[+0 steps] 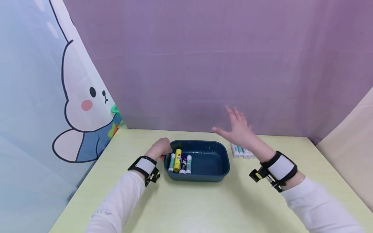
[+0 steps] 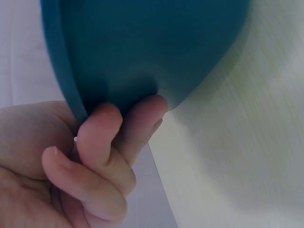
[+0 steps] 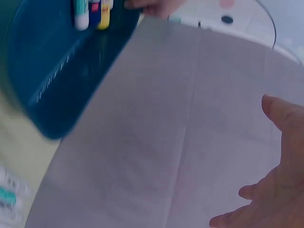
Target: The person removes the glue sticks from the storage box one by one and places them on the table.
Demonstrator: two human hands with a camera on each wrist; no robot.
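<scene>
A dark blue plastic bin (image 1: 201, 178) stands on the table. My left hand (image 1: 161, 148) grips its left rim; in the left wrist view, the curled fingers (image 2: 97, 130) press against the bin's outer wall. Inside, along the left end, lie a yellow glue stick (image 1: 177, 160), a dark blue one with a white cap (image 1: 183, 163), and two white-and-teal glue sticks (image 1: 188, 164) (image 1: 171, 162). My right hand (image 1: 240, 131) hovers above the table, right of the bin, its fingers spread and holding nothing. Below it, several white-and-teal glue sticks (image 1: 240, 151) lie side by side, partly hidden by the forearm.
The pale yellow-green table (image 1: 186, 207) extends in front of the bin and to both sides. A purple-grey curtain (image 1: 198, 71) hangs at its back edge. On the left is a light blue cloth (image 1: 26, 113) with a cartoon animal; a cream cloth (image 1: 349, 149) hangs at the right.
</scene>
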